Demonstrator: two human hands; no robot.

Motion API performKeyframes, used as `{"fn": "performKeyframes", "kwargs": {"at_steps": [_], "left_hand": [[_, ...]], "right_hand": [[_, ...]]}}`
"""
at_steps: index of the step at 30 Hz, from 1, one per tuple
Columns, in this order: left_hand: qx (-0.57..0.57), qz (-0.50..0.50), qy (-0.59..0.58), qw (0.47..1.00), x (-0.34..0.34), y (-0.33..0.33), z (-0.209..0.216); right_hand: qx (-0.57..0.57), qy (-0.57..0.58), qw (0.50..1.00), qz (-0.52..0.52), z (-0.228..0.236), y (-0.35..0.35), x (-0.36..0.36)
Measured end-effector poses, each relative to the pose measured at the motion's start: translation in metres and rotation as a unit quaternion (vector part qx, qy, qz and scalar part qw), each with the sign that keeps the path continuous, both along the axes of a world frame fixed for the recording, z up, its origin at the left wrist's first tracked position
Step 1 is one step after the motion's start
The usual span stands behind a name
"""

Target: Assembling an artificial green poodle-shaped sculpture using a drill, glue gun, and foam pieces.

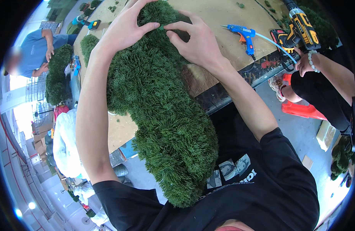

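A long, lumpy piece of artificial green foliage point(162, 100) stretches from the worktable down over my lap and chest. Around its far end, my left hand point(125, 27) holds the left side, thumb laid across the tufts toward the middle. From the other side my right hand point(198, 42) grips the same end, index finger and thumb curled close together at the foliage near my left thumb. Whatever lies between those fingertips is too small to make out. To the right of my right hand, a blue hot glue gun point(242, 34) rests on the table.
A yellow-black cordless drill point(302, 29) is at the table's right edge, near another person's hand point(306, 63). A red plastic stool point(302, 110) stands below. At left, a person in blue point(42, 50) handles more foliage point(59, 73). A teal drill point(86, 22) lies far left.
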State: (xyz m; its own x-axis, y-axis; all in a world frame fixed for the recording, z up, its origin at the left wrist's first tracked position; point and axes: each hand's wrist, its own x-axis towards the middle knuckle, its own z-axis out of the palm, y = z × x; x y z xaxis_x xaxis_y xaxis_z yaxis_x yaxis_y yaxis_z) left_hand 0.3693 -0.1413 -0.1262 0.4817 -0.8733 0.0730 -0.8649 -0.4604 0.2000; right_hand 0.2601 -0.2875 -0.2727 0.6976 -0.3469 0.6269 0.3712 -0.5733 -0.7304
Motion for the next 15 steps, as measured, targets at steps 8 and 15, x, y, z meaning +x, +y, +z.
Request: {"fn": "performKeyframes", "kwargs": {"at_steps": [8, 15], "left_hand": [[-0.023, -0.048, -0.02, 0.998, 0.002, -0.007, -0.005], [-0.014, -0.104, -0.142, 0.984, 0.012, 0.003, -0.023]], "right_hand": [[0.001, 0.06, 0.998, -0.011, 0.007, -0.004, 0.009], [0.046, 0.058, 0.997, 0.03, 0.006, -0.008, 0.004]]}}
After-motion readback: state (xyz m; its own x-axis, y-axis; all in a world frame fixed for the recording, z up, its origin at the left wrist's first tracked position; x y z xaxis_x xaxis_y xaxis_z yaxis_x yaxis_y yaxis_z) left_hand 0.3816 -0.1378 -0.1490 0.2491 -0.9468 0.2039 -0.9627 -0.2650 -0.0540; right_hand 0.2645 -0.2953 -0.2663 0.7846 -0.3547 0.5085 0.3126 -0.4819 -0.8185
